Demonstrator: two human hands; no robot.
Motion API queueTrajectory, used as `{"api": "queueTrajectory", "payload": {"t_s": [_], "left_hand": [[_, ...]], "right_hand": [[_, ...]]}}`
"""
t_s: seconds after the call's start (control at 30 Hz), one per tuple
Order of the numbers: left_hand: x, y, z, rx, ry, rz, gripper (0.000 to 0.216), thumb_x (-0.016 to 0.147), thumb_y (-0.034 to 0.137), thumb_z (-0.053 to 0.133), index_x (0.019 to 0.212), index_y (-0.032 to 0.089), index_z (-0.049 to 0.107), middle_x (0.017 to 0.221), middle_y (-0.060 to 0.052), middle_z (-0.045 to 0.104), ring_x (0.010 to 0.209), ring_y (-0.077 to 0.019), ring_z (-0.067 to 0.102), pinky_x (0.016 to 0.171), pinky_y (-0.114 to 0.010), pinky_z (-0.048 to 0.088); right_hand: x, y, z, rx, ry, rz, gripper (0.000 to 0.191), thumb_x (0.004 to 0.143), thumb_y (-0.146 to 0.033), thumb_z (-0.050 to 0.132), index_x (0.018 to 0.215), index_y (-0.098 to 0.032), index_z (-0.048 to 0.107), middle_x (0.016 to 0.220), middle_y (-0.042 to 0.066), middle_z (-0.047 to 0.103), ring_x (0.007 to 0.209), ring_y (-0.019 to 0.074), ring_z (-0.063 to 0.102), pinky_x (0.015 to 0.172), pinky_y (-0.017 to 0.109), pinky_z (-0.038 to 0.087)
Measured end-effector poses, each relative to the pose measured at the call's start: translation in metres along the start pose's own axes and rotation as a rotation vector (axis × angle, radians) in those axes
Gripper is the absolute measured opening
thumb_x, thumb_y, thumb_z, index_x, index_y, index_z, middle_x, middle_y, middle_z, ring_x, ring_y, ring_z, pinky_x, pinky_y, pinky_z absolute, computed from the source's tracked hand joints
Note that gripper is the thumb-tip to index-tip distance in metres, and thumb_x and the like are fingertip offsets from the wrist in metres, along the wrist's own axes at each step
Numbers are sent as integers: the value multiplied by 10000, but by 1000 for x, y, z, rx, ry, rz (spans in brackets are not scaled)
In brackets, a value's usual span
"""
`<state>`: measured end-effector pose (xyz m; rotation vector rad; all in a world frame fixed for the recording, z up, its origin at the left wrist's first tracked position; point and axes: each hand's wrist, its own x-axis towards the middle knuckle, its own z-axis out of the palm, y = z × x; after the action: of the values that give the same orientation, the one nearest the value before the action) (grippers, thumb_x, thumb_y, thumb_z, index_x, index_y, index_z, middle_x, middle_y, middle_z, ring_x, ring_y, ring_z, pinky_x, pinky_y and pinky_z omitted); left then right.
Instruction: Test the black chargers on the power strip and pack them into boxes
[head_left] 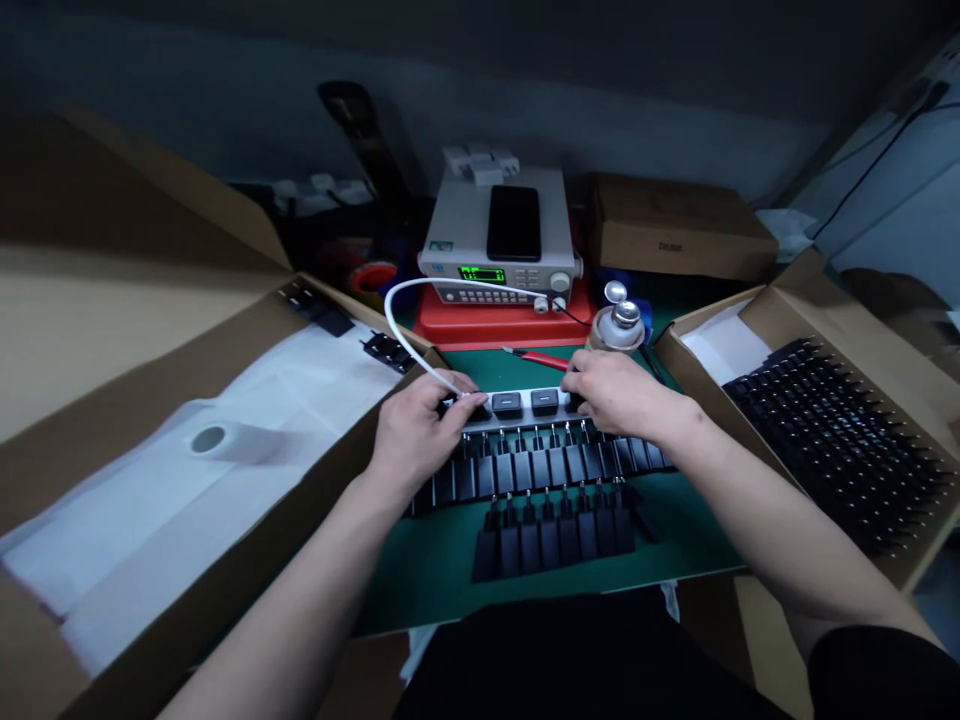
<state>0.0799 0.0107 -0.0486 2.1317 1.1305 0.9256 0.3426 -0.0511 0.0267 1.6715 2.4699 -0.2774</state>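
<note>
A white power strip lies across the green mat, with black power adapters seated in it. At its left end my left hand pinches the end of a white cable against an adapter; the plug itself is hidden by the fingers. My right hand has its fingers closed round a black adapter at the strip's right end, mostly covered. In front of the strip lie two rows of black adapters, prongs pointing away from me.
Behind stands a test meter on a red tray, a phone on top. A red-handled knife and a pump bottle are nearby. Open cartons flank me: white foam sheet left, many adapters right.
</note>
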Motion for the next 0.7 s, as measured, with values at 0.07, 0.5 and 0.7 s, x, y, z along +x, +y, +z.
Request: {"api": "queueTrajectory", "payload": {"t_s": [0.07,0.5,0.7], "left_hand": [[1,-1,0,-12,-2,0,175,898,395,670,855,227,652,938,-12,736,893,-193,702,856,-334,550],[-23,-9,-31,398,-184,0,397,929,328,498,1301,196,539,1293,-132,628,1167,-344,636,950,-493,545],[-18,-7,-59,211,-203,18,145,881,264,524,997,215,597,1043,-63,623,1007,-260,638,902,-418,538]], "right_hand": [[-2,3,-2,30,10,8,169,840,-189,776,991,-127,730,1010,117,644,917,241,616,709,339,425],[-32,19,46,165,137,98,461,817,-9,634,1260,-135,608,1141,149,684,1069,270,658,895,386,526],[-32,17,33,224,303,7,517,910,-249,704,1387,-151,528,1366,178,602,1293,331,563,1066,521,503]]}}
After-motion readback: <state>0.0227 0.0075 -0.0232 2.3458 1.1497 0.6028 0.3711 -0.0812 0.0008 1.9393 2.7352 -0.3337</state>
